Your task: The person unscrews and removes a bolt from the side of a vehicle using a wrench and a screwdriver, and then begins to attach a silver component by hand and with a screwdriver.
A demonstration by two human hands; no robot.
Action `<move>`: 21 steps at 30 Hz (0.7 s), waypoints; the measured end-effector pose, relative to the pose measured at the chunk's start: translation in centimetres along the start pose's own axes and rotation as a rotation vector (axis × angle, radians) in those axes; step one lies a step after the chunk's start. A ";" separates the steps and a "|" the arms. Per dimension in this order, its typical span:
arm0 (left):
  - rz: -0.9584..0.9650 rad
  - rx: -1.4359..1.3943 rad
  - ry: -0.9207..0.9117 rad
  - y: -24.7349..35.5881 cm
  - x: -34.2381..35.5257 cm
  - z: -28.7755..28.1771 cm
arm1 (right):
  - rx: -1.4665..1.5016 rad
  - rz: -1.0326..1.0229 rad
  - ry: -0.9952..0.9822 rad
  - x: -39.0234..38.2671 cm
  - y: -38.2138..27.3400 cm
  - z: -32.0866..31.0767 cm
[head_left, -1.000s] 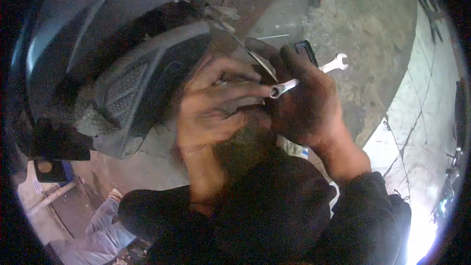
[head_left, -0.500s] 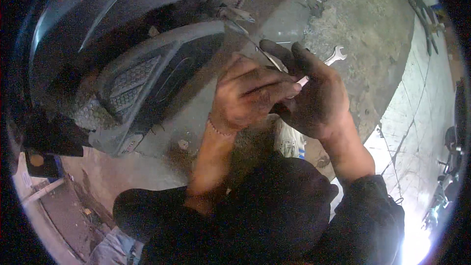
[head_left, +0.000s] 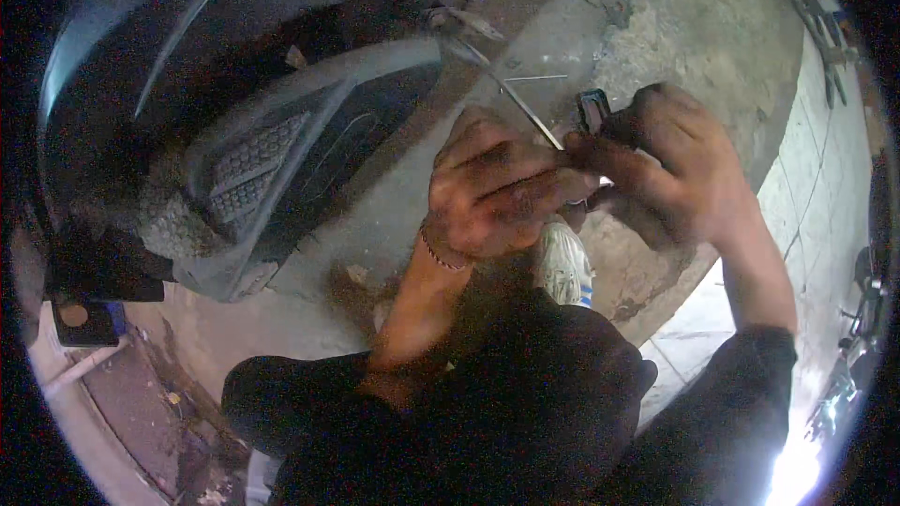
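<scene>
My left hand [head_left: 497, 189], with a beaded bracelet at the wrist, has curled fingers pinching at a silver metal piece [head_left: 605, 182], mostly hidden. My right hand [head_left: 680, 164] is closed against it from the right, thumb reaching to my left fingertips. A slim metal rod [head_left: 532, 115] runs diagonally from the upper middle down to where my fingers meet; its lower end is hidden. Beside my right fingertips is a black rectangular item [head_left: 591, 111].
A dark vehicle body [head_left: 141, 9] with a large textured grille panel [head_left: 262, 159] fills the left. Below are stained concrete [head_left: 675, 28], white tiles [head_left: 820, 178] at right and a white shoe [head_left: 562, 262]. A black box [head_left: 84, 323] is at lower left; a thin rod [head_left: 534, 78] lies higher up.
Both hands have shifted right. My right hand has turned from palm-up to knuckles-up with fingers curled. The wrench that stuck out to the right is now mostly out of sight.
</scene>
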State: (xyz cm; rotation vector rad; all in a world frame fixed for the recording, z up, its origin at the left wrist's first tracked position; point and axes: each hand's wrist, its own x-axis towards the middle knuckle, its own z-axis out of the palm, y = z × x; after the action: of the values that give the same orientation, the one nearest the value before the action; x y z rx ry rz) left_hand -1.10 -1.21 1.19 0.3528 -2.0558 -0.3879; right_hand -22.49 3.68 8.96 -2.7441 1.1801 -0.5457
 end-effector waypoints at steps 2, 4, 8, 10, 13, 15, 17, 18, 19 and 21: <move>-0.010 -0.022 0.049 0.0 0.2 0.3 | 0.209 0.087 0.079 -0.1 0.9 1.3; -0.033 -0.028 0.098 0.2 0.6 0.5 | 0.417 0.157 0.157 -0.6 1.1 3.3; -0.080 0.003 0.040 0.6 3.3 -0.3 | 0.701 0.434 0.527 -2.5 -1.7 8.8; -0.083 -0.088 -0.020 0.2 3.8 0.3 | 0.873 0.620 0.691 -1.1 -4.2 9.7; -0.207 -0.297 -0.118 0.0 4.7 0.3 | 1.575 0.719 0.887 1.0 -7.0 10.1; -0.225 -0.361 -0.093 -0.4 5.0 0.8 | 1.718 0.856 0.903 0.6 -8.0 12.0; -0.193 -0.391 -0.035 -0.4 4.9 1.1 | 1.659 1.005 0.850 0.1 -7.7 12.4; -0.239 -0.240 0.110 -0.3 4.3 0.8 | 2.004 0.786 0.879 0.3 -7.2 11.8; -0.355 -0.226 0.156 -0.4 3.1 0.3 | 2.328 0.526 0.889 0.4 -6.9 11.2; -0.653 -0.346 0.150 -0.9 0.3 -1.3 | 2.228 0.665 0.837 1.0 -7.0 10.0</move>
State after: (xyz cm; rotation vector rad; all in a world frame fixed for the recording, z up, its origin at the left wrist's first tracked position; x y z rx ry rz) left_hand 0.02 -2.26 1.68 0.8109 -1.6457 -1.0597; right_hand -13.44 7.42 1.54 -0.2134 0.4914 -1.4771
